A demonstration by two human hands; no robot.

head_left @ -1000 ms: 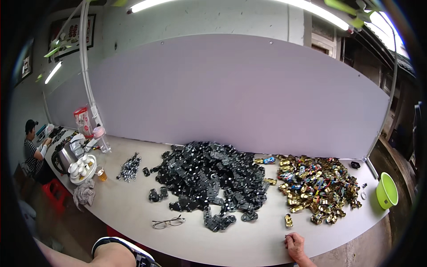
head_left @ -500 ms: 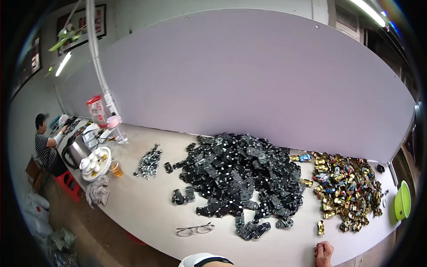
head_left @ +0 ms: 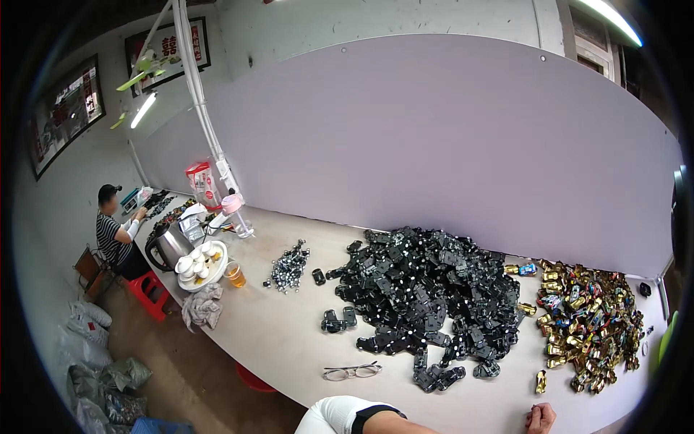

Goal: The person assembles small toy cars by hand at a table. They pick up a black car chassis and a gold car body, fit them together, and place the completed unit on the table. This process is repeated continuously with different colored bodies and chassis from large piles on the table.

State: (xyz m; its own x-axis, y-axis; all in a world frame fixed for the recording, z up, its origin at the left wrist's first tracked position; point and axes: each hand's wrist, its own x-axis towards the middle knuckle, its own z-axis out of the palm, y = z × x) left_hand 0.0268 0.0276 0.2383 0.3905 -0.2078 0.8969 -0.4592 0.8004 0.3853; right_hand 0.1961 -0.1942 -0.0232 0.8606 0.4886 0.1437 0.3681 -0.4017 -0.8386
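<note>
Right grip (head_left: 540, 418): fingers curled, at the near edge of the bench (head_left: 477, 405); impossible to tell whether empty or grasping something small. Left grip: out of view. Just beyond the right grip: one gold toy car (head_left: 541, 382), apart from all others. Probably light, stiff and smooth, slightly slippery, perhaps easily scratched; best taken across both long sides. Farther beyond, toward the right: one heap of gold cars (head_left: 589, 325), too many to count. Beyond and left: two stray gold cars (head_left: 526, 309), one blue car (head_left: 528, 269), then one uncountable heap of black car parts (head_left: 426, 289). Farthest left: one pair of glasses (head_left: 352, 372), one loose black part (head_left: 319, 276), one heap of silver bits (head_left: 289, 267), uncountable.
</note>
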